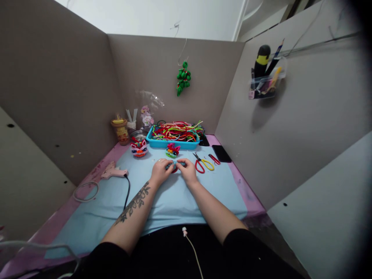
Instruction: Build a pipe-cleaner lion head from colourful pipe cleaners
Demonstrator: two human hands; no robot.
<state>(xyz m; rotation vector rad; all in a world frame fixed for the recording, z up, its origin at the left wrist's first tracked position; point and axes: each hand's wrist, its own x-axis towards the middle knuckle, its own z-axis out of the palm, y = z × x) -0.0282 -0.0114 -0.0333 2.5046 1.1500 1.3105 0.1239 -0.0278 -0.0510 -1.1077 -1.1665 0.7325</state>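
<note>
My left hand (161, 171) and my right hand (187, 170) meet at the middle of the table, both closed on a small blue and red braided cord piece (175, 166). Fingers cover much of it, so its full shape is hidden. Just beyond my hands sits a pink and green knotted cord figure (173, 150). A second cord figure, pink, red and orange (138, 148), stands further left. Right of my right hand lie scissors (204, 162) with one red and one yellow handle, blades pointing away, and a red utility knife (214, 159).
A blue tray (173, 145) piled with colourful cords (177, 131) stands at the back. On the left lies a pink glue gun (114, 171) with its cable. A black phone (221, 153) rests by the right wall. Grey partitions (145, 69) enclose the table; a pen holder (263, 87) hangs right.
</note>
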